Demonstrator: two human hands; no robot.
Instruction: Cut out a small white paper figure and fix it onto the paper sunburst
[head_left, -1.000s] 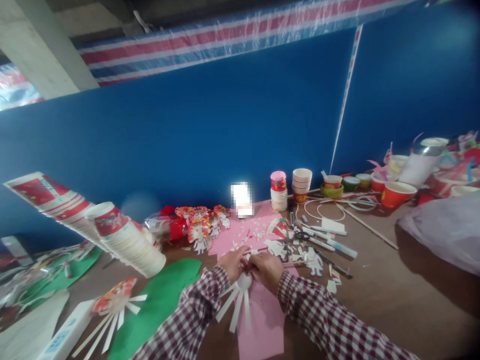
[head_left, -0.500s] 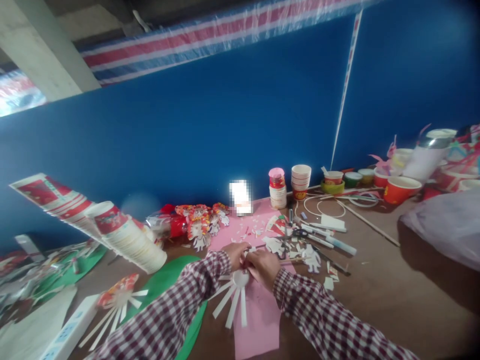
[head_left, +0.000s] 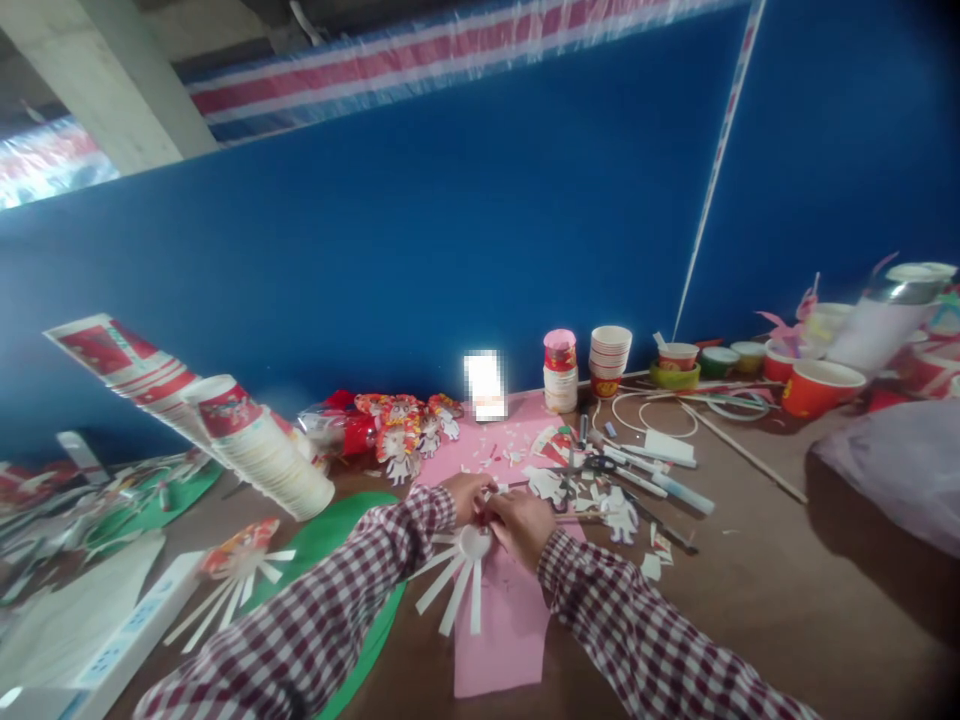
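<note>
My left hand (head_left: 471, 497) and my right hand (head_left: 521, 522) meet over the pink paper sheet (head_left: 499, 640), fingers closed and pinched together. Both grip the far edge of a cut paper cup (head_left: 474, 543), whose round white base has long white strips fanning out toward me. What exactly lies between the fingertips is hidden by the hands. To the left, a similar cut cup with a red and orange piece (head_left: 241, 548) lies partly over green paper (head_left: 330, 550). Just beyond my right hand are white paper figure cutouts (head_left: 621, 515) and scissors (head_left: 598, 463).
Nested paper cups (head_left: 281, 465) lean at the left, beside decorated figures (head_left: 400, 440). A white power strip (head_left: 142, 625) lies near the front left. Pens (head_left: 637, 478), a stick (head_left: 754, 460), cup stacks (head_left: 610, 355) and a plastic bag (head_left: 892, 470) occupy the right. A blue partition (head_left: 450, 220) stands behind.
The view has shifted slightly. Both hands stay pinched on the cut paper cup, which has turned a little, its strips now pointing further left.
</note>
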